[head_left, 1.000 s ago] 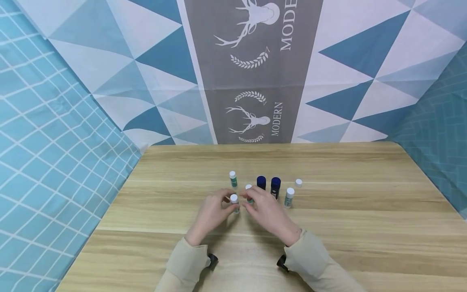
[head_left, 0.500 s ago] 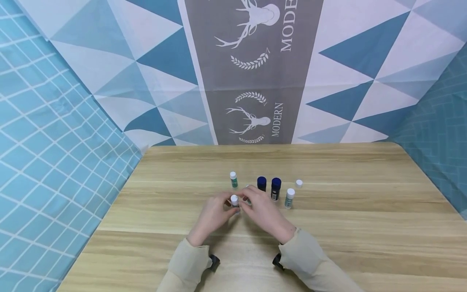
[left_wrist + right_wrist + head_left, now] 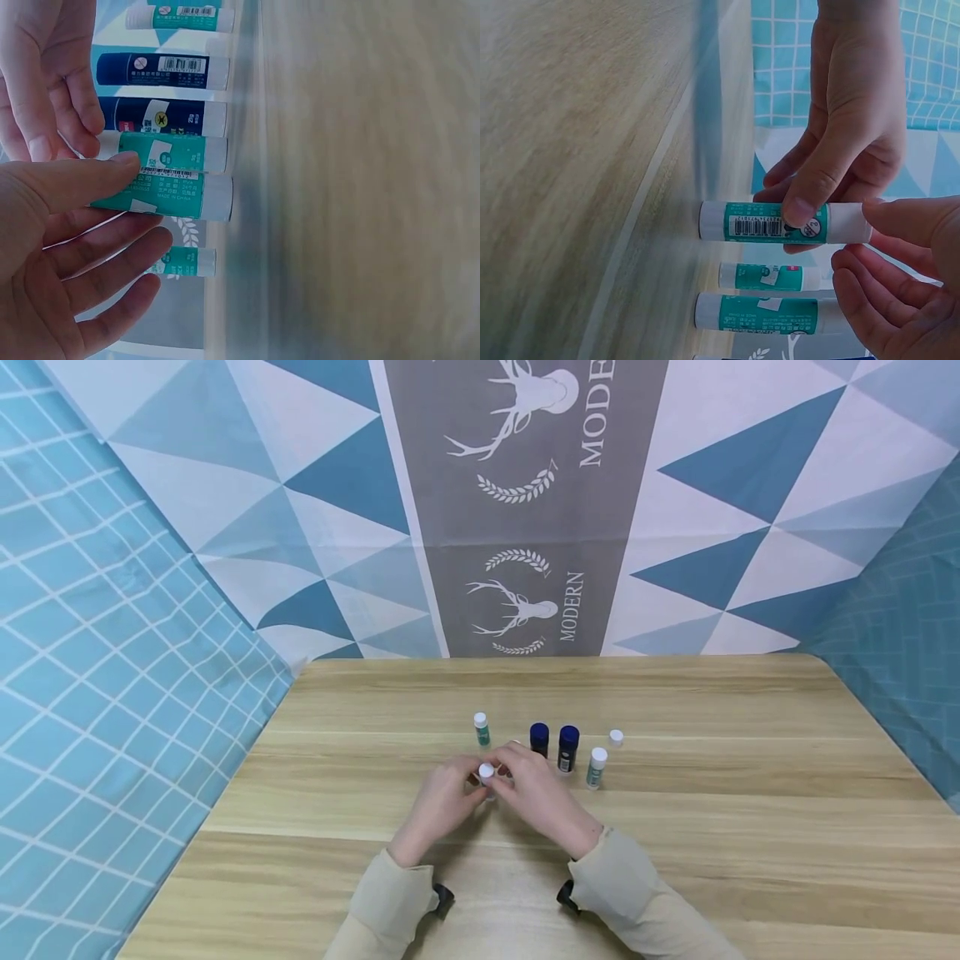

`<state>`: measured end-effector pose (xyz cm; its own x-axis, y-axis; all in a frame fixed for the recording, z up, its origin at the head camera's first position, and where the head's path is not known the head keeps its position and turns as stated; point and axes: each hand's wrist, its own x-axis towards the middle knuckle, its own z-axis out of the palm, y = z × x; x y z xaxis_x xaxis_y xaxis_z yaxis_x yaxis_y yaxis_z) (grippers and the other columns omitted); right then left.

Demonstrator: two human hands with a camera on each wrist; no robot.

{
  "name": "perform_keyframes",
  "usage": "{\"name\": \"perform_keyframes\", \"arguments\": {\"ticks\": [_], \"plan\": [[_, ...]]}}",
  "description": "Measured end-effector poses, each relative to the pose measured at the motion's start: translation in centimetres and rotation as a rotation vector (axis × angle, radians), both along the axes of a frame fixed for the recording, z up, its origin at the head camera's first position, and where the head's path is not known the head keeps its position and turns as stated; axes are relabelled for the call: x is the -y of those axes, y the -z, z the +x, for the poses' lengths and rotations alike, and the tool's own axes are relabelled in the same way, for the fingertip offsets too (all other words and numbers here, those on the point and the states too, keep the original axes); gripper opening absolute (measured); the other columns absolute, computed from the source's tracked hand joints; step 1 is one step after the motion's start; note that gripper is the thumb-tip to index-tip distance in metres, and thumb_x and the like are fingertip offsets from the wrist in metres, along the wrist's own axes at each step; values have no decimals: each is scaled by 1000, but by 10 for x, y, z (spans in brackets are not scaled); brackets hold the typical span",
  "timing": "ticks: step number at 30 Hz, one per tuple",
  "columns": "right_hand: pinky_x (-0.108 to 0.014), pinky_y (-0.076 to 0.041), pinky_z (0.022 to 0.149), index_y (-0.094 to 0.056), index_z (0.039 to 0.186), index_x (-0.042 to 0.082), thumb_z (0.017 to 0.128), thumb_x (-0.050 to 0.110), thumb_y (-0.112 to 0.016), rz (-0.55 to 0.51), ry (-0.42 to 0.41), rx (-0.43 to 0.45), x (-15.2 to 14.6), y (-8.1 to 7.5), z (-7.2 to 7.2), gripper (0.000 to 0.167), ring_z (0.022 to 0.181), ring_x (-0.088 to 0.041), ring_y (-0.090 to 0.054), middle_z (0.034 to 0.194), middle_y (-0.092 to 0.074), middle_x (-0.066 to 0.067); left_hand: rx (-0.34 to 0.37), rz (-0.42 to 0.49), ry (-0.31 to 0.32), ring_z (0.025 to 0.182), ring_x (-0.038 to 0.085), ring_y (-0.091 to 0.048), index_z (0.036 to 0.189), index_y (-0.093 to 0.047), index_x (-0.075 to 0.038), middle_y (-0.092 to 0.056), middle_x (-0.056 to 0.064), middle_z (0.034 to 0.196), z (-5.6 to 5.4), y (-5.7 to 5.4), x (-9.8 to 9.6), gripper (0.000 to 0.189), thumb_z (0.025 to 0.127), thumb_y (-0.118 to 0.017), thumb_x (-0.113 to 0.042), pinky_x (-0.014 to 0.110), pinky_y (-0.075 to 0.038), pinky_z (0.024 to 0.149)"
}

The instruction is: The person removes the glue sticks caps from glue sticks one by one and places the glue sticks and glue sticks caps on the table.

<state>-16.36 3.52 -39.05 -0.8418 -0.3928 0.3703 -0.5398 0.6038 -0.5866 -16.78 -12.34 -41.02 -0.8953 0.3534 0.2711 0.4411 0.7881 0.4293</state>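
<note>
While a gap was left between the right fingertips and the cap one second ago, the white cap (image 3: 847,223) is now met by the right hand (image 3: 543,789), pinched between thumb and fingertips. The held glue stick (image 3: 761,223), green-labelled, is gripped round its barrel by the left hand (image 3: 442,793), thumb laid across the label, fingers curled behind. Position: centre of the head frame, roughly upright; whether its base touches the wooden table (image 3: 712,860) cannot be told. Less of its barrel is shown from above than earlier; mostly the cap is seen between the hands.

Just beyond the right hand, a second green glue stick (image 3: 742,313) is now almost wholly covered in the head view, only a sliver of cap left; more of it was seen one second ago. No shift noted among the rest.

Around: a small green glue stick (image 3: 482,731) stands left of centre, behind the hands. Two navy glue sticks (image 3: 568,748) are stood side by side right of centre, the left one's lower part blocked by the right hand. Farther right, another green glue stick (image 3: 596,768) is found near them, with a small white cap-like piece (image 3: 616,737) behind it. A patterned cloth (image 3: 525,527) is hung across the upper frame.
</note>
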Motion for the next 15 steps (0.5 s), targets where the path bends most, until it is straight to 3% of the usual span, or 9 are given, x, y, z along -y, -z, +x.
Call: {"name": "perform_keyframes", "arguments": {"ticks": [9,15], "plan": [[-20,-48,66,-65,100,12,82,17,-67,14,15,6,0,-1,2,19,80,-9,-58,93,-62,2,5,-14,6,77,14,-63,93,-65,-11,-67,3,90,3,-4,-4,19,77,-71,-18,25,-49,65],[-23,-50,71,-65,102,12,85,16,-63,-57,5,3,-5,-5,7,18,82,-8,-58,94,-61,3,11,-1,5,78,15,-62,96,-65,-10,-67,2,88,7,-11,-5,21,77,-71,-17,26,-49,67]]}}
